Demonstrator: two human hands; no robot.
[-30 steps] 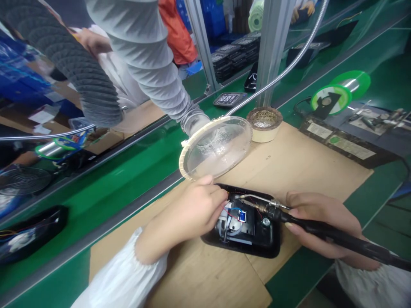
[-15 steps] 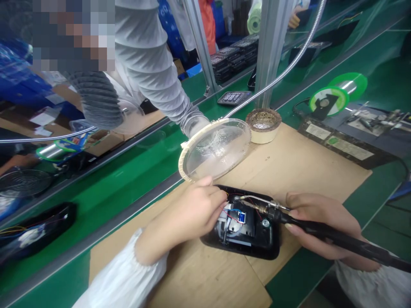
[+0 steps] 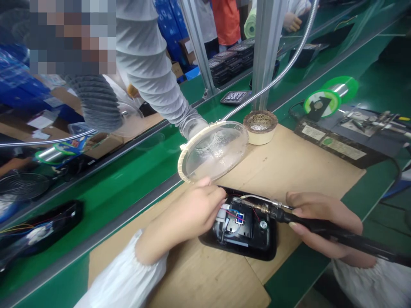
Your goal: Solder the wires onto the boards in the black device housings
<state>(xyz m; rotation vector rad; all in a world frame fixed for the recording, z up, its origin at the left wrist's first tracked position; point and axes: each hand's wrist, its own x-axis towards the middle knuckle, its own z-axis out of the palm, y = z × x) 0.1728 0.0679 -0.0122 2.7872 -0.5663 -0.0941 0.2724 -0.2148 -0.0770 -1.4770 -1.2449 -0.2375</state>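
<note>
A black plastic housing (image 3: 257, 246) with wires and a small blue part inside lies open on a wooden board (image 3: 289, 171). My left hand (image 3: 189, 214) rests on the housing's left end, fingers pinched together at the wires; what they pinch is too small to make out. My right hand (image 3: 324, 222) grips a black soldering iron (image 3: 321, 231), whose metal tip reaches left over the top of the housing, close to my left fingertips.
A clear round fume hood (image 3: 213, 149) on a grey ribbed hose hangs just behind the housing. A tape-ringed tip-cleaner pot (image 3: 260, 126) and a green solder spool (image 3: 321, 102) stand behind. Another black housing (image 3: 41, 233) lies on the green conveyor at left. Other people work beyond.
The view has shifted slightly; the housing on the conveyor at left has moved a little to the right. My hands and the iron stay over the housing.
</note>
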